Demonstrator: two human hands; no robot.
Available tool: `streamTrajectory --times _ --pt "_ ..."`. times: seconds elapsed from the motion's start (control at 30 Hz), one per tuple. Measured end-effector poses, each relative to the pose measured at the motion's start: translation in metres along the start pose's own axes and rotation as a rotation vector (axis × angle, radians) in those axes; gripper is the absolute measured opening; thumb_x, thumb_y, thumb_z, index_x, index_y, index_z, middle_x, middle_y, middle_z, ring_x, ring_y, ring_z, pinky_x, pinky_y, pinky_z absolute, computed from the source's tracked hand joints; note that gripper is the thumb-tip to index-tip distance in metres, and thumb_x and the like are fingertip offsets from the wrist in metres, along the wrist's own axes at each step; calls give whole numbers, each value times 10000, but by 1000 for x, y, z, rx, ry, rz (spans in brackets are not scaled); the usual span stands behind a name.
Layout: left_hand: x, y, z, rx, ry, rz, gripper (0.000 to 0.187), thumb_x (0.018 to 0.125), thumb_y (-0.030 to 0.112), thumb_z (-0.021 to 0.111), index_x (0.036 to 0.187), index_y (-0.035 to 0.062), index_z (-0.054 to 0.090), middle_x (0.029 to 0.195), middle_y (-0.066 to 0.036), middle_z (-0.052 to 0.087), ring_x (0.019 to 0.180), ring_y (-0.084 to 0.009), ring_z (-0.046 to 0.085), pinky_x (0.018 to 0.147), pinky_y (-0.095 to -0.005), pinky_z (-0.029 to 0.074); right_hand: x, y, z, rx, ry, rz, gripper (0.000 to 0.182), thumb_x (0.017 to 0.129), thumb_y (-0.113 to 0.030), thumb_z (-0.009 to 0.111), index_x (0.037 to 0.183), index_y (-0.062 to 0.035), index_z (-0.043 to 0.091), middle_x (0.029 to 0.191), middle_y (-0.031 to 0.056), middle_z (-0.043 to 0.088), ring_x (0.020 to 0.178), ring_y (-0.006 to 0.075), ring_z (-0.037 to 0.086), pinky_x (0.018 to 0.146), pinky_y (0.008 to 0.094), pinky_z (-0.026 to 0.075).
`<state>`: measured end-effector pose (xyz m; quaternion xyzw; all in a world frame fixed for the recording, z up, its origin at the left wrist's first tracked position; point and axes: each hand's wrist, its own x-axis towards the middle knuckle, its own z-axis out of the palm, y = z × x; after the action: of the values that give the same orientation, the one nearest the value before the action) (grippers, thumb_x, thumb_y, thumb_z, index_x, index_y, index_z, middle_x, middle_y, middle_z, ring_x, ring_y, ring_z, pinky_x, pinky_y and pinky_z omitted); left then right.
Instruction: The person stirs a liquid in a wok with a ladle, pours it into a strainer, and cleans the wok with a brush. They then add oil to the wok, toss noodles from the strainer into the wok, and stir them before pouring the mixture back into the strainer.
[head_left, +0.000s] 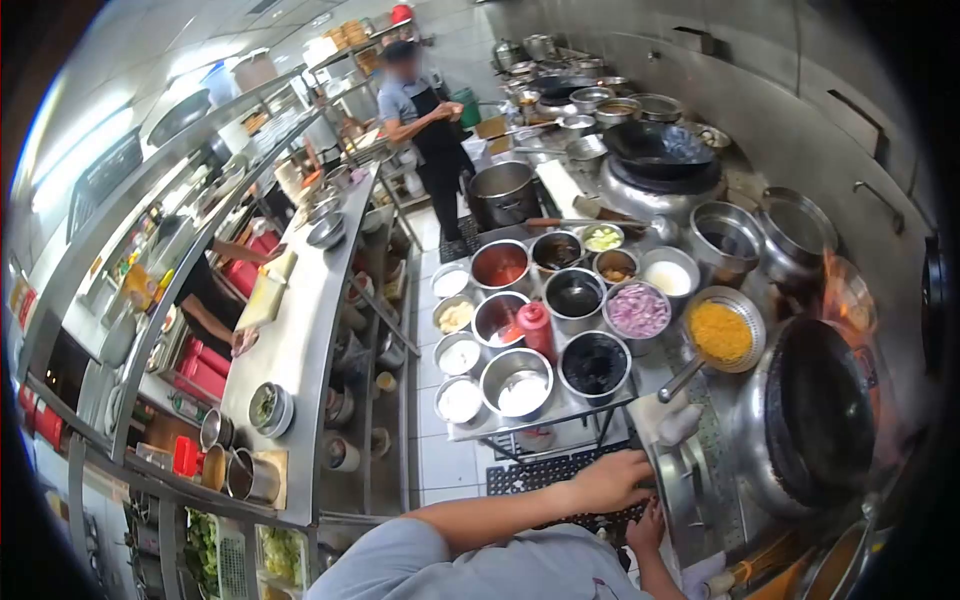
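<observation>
Both of my hands are close together at the front edge of the metal stove counter (715,515). The left hand (612,482) has its fingers bent toward the edge; whether they hold anything is hidden. Just below it is my right hand (647,528), small in view, its fingers pointing up at the edge and their grip unclear. A crumpled pale cloth (680,425) lies on the counter above them. Farther up, a perforated ladle (722,330) holds yellow-orange shreds. To its left stand a pot of chopped purple onion (638,309) and a red squeeze bottle (536,328).
A large dark wok (825,415) sits at the right, with orange flame (850,300) behind it. Metal pots of ingredients crowd the side table (470,432). A person in a black apron (435,130) stands at the back. Another person's hands are beyond the left counter (300,330).
</observation>
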<state>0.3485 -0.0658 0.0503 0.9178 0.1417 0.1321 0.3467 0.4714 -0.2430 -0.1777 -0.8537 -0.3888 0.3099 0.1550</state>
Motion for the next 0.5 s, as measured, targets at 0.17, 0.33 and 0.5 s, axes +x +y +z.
streamTrajectory --times 0.17,0.33,0.5 --pt "-202 -92 -10 214 -140 -653 404 833 290 641 1151 47 588 1022 -182 602 995 -360 577 851 -442 474 14 40 33 -299 -228 143 843 790 -168 610 1461 42 145 1543 210 107 1424 338 154 1152 454 173" --pt "-404 -138 12 186 -279 -1164 441 858 409 567 1056 21 634 1109 -222 615 1070 -395 568 916 -461 462 16 51 48 -289 -235 254 863 775 -182 619 1451 66 143 1543 209 99 1423 345 155 1156 428 187" --pt "-527 -167 58 2 -383 -1341 451 873 411 507 1144 79 646 1064 -215 643 1073 -379 581 897 -466 472 10 30 56 -20 -91 379 834 758 -181 626 1430 73 201 1517 228 174 1358 366 309 1107 390 312"
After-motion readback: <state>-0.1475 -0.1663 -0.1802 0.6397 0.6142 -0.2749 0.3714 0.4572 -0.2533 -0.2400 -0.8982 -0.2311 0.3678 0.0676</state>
